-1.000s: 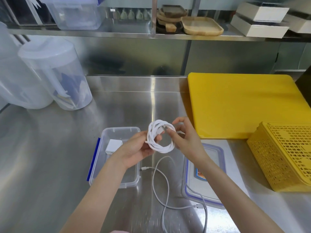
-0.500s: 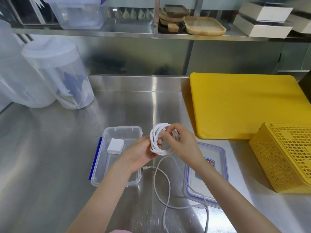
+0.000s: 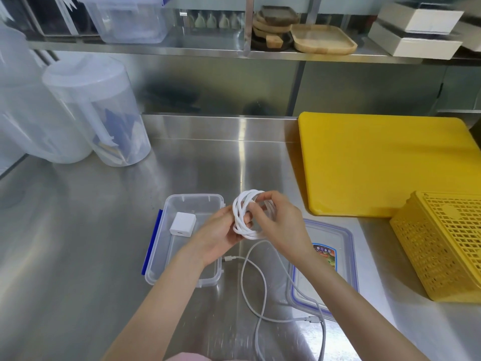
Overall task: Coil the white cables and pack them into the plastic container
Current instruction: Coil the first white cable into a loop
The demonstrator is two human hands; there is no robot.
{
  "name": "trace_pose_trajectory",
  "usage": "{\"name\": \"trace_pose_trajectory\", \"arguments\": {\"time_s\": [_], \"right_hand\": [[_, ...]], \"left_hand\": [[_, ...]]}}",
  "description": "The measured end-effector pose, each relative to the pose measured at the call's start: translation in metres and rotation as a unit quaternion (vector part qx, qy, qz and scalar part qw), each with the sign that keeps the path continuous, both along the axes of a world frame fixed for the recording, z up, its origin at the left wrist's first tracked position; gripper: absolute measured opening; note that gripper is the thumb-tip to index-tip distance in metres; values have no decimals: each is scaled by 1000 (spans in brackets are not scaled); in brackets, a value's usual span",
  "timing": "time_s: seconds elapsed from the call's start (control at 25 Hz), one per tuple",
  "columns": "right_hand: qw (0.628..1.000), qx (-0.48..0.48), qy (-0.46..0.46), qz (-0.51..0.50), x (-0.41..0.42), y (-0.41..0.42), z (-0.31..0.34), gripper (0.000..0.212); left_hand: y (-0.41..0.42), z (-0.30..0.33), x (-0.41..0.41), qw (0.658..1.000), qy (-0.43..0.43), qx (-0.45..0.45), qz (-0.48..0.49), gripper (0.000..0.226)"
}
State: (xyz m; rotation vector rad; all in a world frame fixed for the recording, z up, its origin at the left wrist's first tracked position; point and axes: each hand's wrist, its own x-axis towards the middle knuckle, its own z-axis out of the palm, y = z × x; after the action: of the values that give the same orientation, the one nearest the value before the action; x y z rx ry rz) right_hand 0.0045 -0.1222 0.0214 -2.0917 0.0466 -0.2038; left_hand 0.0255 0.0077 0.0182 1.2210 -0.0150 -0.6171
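Between both hands [image 3: 250, 225], round white coil [image 3: 243, 217]

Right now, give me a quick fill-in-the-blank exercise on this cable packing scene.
1. Both hands hold the coiled ____ cable.
2. The charger block lies inside the clear ____.
3. The loose cable trails over the container's ____.
4. The basket is ____.

Missing words: white; container; lid; yellow

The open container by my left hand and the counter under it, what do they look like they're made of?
Container: seemingly clear rigid plastic, glossy; the white charger block and the counter show through its walls. Counter: looks like brushed stainless steel, with streaky reflections and a bright glare stripe.
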Motion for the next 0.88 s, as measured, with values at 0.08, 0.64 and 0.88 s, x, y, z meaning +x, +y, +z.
{"name": "trace_pose_trajectory", "arguments": {"time_s": [0.08,0.64,0.88], "right_hand": [[999,38,22,11,1,-2,1,12],[998,52,-22,-9,6,-3,-2,26],[999,40,-18,-14,17,11,-11,33]], "left_hand": [[0,2,-1,1000,-7,20,1,22],[3,-3,0,984,-86,122,92,11],[18,-9,-1,968,-121,200,89,13]]}}
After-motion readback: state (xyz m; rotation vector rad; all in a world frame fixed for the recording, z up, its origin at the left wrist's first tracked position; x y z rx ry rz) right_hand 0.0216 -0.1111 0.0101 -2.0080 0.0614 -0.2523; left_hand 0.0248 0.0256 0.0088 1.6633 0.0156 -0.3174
